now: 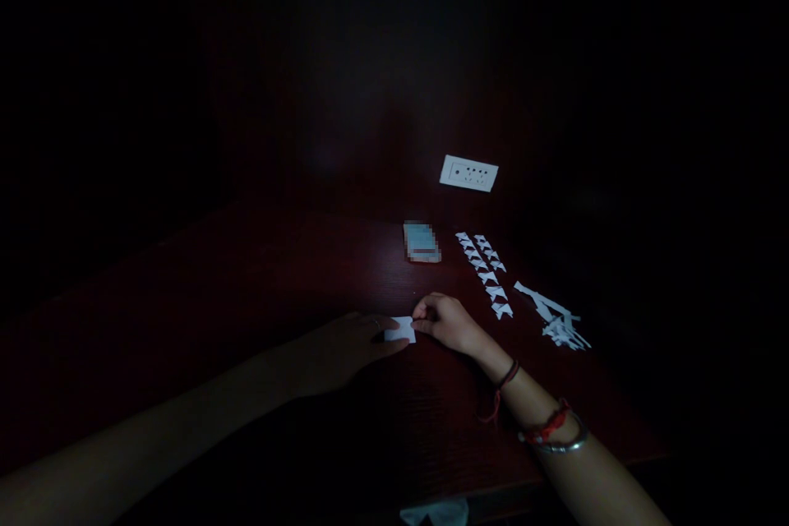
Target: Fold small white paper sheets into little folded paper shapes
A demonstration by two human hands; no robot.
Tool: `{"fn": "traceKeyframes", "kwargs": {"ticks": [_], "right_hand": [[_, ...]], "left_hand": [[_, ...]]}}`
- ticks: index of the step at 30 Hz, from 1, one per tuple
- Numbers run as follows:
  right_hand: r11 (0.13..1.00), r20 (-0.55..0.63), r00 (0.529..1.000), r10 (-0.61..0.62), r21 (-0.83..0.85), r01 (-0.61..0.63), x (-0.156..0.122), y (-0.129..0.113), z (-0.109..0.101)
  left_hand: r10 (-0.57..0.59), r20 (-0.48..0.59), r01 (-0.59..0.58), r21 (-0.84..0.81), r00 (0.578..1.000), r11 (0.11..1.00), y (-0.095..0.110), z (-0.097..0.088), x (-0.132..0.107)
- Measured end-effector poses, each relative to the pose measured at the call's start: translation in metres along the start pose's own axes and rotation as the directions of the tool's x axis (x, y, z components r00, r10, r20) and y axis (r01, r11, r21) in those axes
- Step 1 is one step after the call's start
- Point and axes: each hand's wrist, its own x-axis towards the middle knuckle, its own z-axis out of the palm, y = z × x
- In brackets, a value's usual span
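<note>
The scene is very dark. A small white piece of paper (400, 331) lies on the dark red table (259, 296). My left hand (345, 345) lies flat with its fingers stretched out, the fingertips pressing on the paper's left part. My right hand (447, 322) pinches the paper's right edge with thumb and fingers closed. Red string bands and a metal bangle (555, 436) sit on my right wrist.
Two rows of several small folded white paper pieces (486, 271) lie to the right of my hands. A loose pile of white paper strips (558, 320) lies further right. A blurred pale box (422, 242) stands behind. A white wall socket (468, 173) is above it.
</note>
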Motion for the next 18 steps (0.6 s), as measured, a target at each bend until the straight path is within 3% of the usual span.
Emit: {"fn": "traceKeyframes", "kwargs": {"ticks": [18], "right_hand": [[0.998, 0.015, 1.0, -0.007, 0.069, 0.006, 0.0004, 0.0043, 0.0019]], "left_hand": [[-0.006, 0.004, 0.006, -0.004, 1.0, 1.0, 0.0015, -0.0004, -0.0004]]}}
